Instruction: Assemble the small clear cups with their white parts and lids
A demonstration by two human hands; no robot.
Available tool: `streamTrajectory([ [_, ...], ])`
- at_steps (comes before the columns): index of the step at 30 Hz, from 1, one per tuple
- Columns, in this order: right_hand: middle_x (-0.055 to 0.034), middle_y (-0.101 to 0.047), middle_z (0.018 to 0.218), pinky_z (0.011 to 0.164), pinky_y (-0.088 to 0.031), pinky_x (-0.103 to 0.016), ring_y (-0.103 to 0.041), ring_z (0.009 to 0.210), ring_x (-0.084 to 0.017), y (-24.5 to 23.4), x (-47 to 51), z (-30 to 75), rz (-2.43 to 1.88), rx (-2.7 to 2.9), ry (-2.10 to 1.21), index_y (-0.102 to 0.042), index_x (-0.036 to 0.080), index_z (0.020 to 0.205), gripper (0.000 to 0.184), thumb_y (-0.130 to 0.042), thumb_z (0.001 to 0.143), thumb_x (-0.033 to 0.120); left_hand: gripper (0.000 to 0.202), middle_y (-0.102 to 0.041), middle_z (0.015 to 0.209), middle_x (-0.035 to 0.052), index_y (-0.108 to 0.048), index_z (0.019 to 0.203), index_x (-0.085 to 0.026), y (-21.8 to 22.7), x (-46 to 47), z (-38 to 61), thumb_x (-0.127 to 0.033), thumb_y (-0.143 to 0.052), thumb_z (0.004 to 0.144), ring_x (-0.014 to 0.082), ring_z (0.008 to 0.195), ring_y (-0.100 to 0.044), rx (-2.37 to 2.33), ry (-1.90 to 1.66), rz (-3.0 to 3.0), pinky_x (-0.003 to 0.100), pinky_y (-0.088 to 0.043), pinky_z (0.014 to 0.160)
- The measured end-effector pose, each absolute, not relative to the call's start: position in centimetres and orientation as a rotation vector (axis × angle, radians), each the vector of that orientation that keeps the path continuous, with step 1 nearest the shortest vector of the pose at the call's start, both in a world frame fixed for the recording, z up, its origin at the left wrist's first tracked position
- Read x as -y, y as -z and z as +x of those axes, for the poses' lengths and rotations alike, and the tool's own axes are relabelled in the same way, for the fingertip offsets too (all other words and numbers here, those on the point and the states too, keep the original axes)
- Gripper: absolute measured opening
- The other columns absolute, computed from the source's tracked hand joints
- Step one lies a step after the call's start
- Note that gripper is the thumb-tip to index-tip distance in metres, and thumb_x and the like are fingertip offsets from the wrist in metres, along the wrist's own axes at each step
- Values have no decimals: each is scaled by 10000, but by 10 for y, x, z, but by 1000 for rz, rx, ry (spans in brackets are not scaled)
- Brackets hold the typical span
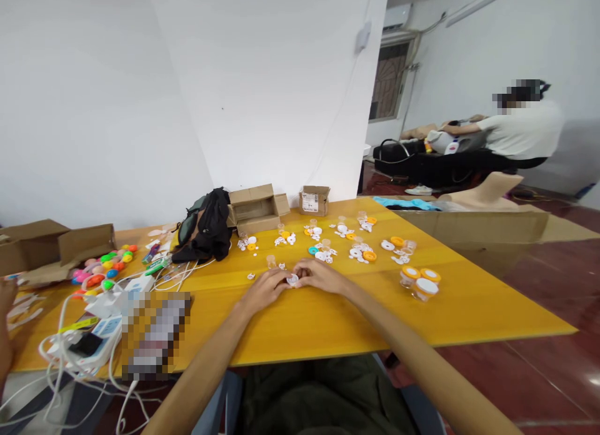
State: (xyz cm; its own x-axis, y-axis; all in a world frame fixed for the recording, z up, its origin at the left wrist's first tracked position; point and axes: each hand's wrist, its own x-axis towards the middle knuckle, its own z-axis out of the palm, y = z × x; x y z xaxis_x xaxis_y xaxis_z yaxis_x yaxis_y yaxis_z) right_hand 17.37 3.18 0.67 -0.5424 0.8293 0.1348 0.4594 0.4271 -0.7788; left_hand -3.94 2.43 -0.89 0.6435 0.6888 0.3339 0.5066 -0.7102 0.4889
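Over the yellow table, my left hand and my right hand meet with fingers bent around a small white round piece. It looks like a lid or disc; the fingers partly cover it. Just beyond my left hand stands a small clear jar. A small white cut-out part lies to the left of my left hand. Past my right hand are a teal ring lid and white discs and cut-out parts.
Several clusters of jars, orange lids and white parts spread across the table. Closed jars stand at right. A cardboard box, black bag, power strip, cables and phone lie leftward. A person sits far right.
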Motion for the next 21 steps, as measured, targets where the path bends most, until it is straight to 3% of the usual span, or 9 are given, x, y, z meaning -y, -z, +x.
streamTrajectory([
  [10, -8, -649, 895, 790, -473, -284, -602, 836, -173, 1, -20, 169, -1166, 2130, -769, -661, 184, 892, 214, -771, 711, 220, 175, -720, 1141, 54, -673, 1044, -261, 6, -24, -40, -230, -542, 933, 220, 1094, -649, -934, -726, 2505, 383, -496, 983],
  [21, -17, -661, 897, 772, -481, -296, -625, 832, -186, 11, -21, 168, -1140, 2144, -647, -677, 201, 911, 139, -725, 782, 223, 179, -723, 1140, 57, -678, 1046, -243, 6, -26, -41, -244, -529, 947, 213, 1090, -652, -924, -727, 2561, 359, -497, 984],
])
